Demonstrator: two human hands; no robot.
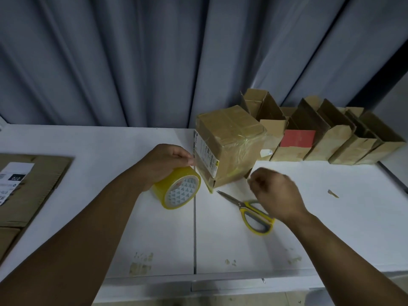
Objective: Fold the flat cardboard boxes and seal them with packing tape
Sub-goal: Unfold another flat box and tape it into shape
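Sealing step: left hand [164, 164] grips the tape roll [178, 189] beside the cardboard box [227, 149] at the bench [106, 146] middle; right hand [276, 192], curled and empty, hovers over the scissors [250, 209], likely needed next to cut.

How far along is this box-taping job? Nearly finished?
Partly done. One box is closed and wrapped in tape; a row of folded boxes beyond it stands open. The left hand holds the tape roll beside that box; the right hand, blurred, is over the scissors. At left, flat cardboard waits unfolded.
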